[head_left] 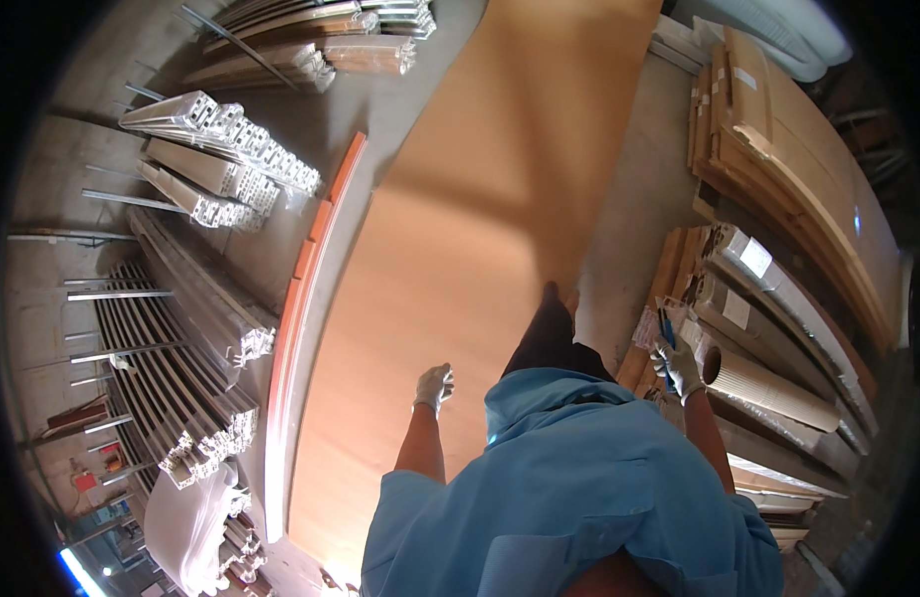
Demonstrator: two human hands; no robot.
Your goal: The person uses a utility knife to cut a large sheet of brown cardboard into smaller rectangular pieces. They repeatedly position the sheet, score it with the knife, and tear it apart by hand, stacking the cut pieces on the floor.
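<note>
My right hand, in a white glove, is closed around a slim blue and dark tool that points away from me; its exact kind cannot be made out. On the other side of my body, my gloved left hand hangs with its fingers curled in, and no object shows in it. Below it stretches a long sheet of brown paper or board on the floor. My foot and dark trouser leg are over this sheet.
A long red-brown and white profile lies along the sheet's left edge. Racks farther left hold wrapped bundles of profiles. To the right are a corrugated cardboard tube, wrapped long packages and stacked large cardboard panels.
</note>
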